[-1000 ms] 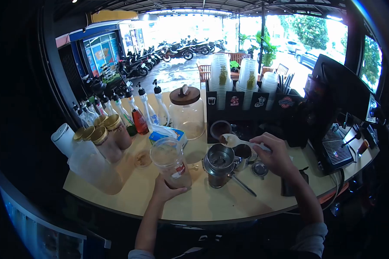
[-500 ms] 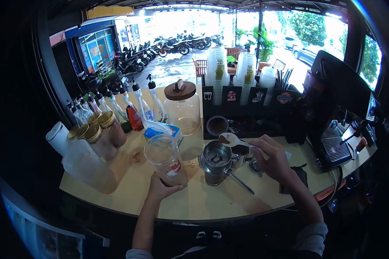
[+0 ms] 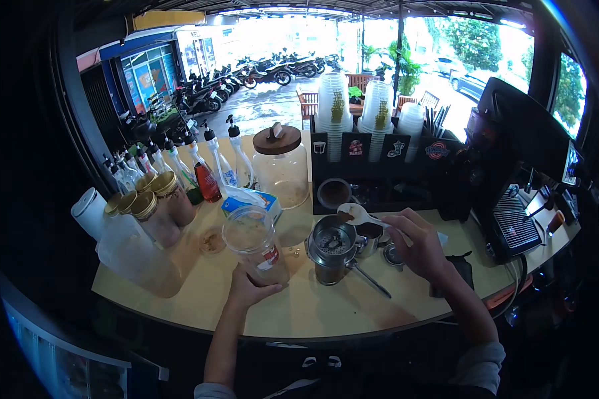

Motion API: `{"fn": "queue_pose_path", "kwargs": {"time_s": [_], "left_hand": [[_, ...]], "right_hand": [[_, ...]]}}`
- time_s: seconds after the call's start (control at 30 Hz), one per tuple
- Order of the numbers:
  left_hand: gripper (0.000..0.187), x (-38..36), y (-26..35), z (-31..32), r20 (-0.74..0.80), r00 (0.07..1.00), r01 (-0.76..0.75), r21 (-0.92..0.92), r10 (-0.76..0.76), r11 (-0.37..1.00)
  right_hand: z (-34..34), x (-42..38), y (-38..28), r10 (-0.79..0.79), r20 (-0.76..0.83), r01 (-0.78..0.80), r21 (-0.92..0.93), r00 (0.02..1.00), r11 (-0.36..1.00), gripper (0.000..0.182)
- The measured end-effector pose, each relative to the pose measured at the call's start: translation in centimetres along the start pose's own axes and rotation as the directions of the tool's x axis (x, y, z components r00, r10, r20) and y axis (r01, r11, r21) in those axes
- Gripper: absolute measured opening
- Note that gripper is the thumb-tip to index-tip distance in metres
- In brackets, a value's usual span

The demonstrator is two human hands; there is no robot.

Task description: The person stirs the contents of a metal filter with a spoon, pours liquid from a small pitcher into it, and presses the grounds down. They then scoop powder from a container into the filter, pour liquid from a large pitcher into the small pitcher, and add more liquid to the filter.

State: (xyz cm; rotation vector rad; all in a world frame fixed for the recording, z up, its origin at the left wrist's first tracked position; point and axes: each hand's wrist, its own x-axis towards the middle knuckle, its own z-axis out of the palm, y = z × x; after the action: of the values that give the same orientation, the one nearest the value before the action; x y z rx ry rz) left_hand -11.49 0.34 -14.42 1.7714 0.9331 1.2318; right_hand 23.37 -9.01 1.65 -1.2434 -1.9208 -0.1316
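My left hand [image 3: 247, 287] is wrapped round the lower side of a clear plastic jar [image 3: 251, 243] with a red and white label, which stands tilted on the counter. My right hand [image 3: 416, 241] pinches the handle of a white spoon [image 3: 358, 212]. Brown powder lies in the spoon's bowl. Just below the spoon stands a metal cup [image 3: 331, 265], with bubbly liquid or foam showing inside. A metal handle leans out from the cup's right side. Left of the jar, a round lid [image 3: 211, 241] with brown residue lies flat on the counter.
Pump bottles [image 3: 206, 179], gold-lidded jars [image 3: 144, 206] and a white jug [image 3: 136, 249] crowd the left. A wood-lidded glass jar [image 3: 281, 169] and a black cup rack [image 3: 386, 176] stand behind. An espresso machine [image 3: 512, 219] is at the right.
The spoon has turned slightly in my right hand above the metal cup. My left hand and the jar keep their place.
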Motion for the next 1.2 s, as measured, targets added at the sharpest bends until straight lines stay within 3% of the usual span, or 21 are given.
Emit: {"fn": "queue_pose_path", "kwargs": {"time_s": [0.2,0.4,1.0,1.07,1.2], "left_hand": [[0.072,0.0,-0.1,-0.1,0.022,1.0,0.011,0.008,-0.011,1.0],[0.074,-0.1,-0.1,-0.1,0.014,1.0,0.018,0.007,-0.018,1.0],[0.075,-0.2,-0.2,-0.1,0.013,1.0,0.006,-0.012,-0.005,1.0],[0.076,0.0,-0.1,-0.1,0.019,1.0,0.007,-0.004,-0.007,1.0],[0.076,-0.1,-0.3,-0.1,0.01,1.0,0.005,-0.029,-0.005,1.0]], "right_hand": [[-0.1,-0.4,-0.2,-0.052,-0.065,0.054,0.039,0.997,0.998,0.023],[-0.1,-2.2,-1.5,0.023,0.015,-0.024,0.054,1.0,0.998,0.023],[1.0,-3.0,-1.7,-0.095,0.044,0.097,-0.048,0.995,0.994,0.026],[1.2,-3.0,-1.6,-0.135,-0.042,0.133,-0.033,0.99,0.991,0.028],[1.2,-3.1,-1.7,-0.151,0.022,0.153,-0.092,0.988,0.984,0.031]]}}
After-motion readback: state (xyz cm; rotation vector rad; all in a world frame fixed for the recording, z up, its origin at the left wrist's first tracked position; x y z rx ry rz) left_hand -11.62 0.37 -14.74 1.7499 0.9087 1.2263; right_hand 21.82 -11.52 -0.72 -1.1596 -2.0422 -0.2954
